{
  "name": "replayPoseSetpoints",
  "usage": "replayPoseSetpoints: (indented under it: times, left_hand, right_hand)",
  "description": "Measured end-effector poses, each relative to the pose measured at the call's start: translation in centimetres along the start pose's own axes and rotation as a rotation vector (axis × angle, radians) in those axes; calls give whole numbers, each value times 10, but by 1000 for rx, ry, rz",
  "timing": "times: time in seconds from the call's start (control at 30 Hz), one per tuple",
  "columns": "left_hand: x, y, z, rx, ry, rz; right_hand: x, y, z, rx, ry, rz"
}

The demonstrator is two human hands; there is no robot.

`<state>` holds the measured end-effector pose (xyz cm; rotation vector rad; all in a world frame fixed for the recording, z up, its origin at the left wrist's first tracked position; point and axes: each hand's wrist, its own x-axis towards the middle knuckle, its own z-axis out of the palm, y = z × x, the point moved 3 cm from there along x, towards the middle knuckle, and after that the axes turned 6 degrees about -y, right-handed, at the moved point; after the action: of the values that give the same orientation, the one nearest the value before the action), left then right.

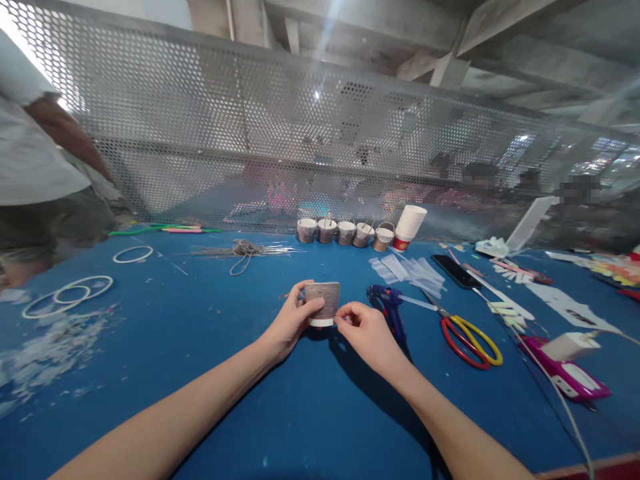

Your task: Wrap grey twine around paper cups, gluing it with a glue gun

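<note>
- As you face the blue table point(165, 333), white rings point(54, 295) lie at far left.
- Your left hand point(293, 317) is clamped on the cord-wrapped paper cup point(329, 297), held centrally above the table, its lower band bare.
- Your right hand point(364, 327) has its fingertips together at the cup's lower right edge; you cannot tell what they pinch.
- Beside it lie the glue gun point(394, 313), then the scissors point(453, 321).

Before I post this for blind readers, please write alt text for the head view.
A left hand holds a cord-wrapped cup above a blue table, the right hand at its lower side. Behind stand five small buckets and a stack of paper cups; a glue gun and scissors lie to the right.
</note>
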<state>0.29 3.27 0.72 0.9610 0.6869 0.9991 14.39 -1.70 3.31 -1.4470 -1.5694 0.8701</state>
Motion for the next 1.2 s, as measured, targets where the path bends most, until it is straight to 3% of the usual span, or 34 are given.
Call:
replayPoseSetpoints:
  times: [0.33,0.6,0.83,1.2]
  left_hand:
    - [2,-2,-3,18,14,-5]
    - [5,-5,-6,26,38,32]
    - [4,-4,-4,26,25,31]
    - [-2,2,2,4,13,15]
  right_hand:
    - [1,3,-2,241,-139,142]
    - [1,2,-3,291,-130,198]
    - [0,1,-1,466,-177,216]
    - [3,2,-1,576,-121,247]
